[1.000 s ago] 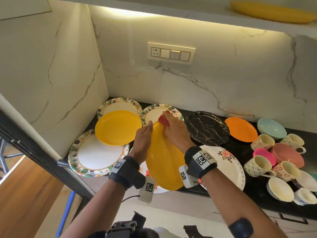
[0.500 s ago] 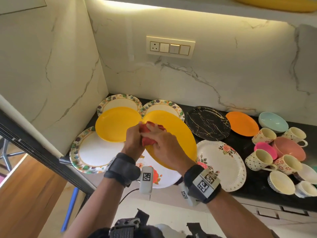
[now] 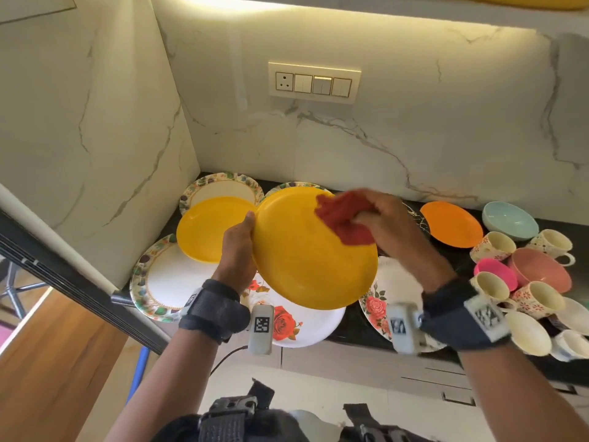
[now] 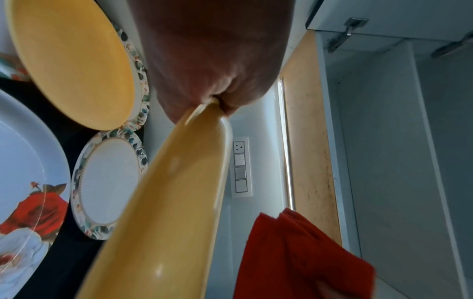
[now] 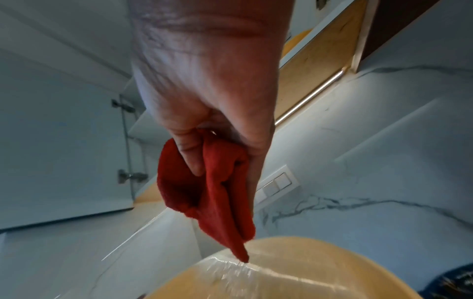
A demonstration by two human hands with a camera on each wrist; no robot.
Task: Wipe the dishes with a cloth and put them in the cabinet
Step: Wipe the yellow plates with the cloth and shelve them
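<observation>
A yellow plate point(image 3: 314, 250) is held tilted above the counter point(image 3: 350, 323), its left rim pinched in the grip of the left hand point(image 3: 237, 250). The right hand point(image 3: 387, 223) clutches a bunched red cloth point(image 3: 344, 218) against the plate's upper right face. Judged progress: wiping under way, stowing not begun. One yellow dish point(image 3: 522, 0) appears on the shelf above; a second yellow plate point(image 3: 207, 231), patterned plates, bowls and cups point(image 3: 492, 247) remain on the counter.

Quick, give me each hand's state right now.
Left hand: closed on the rim of the yellow plate, holding it up.
Right hand: closed around the red cloth, on the plate.
</observation>
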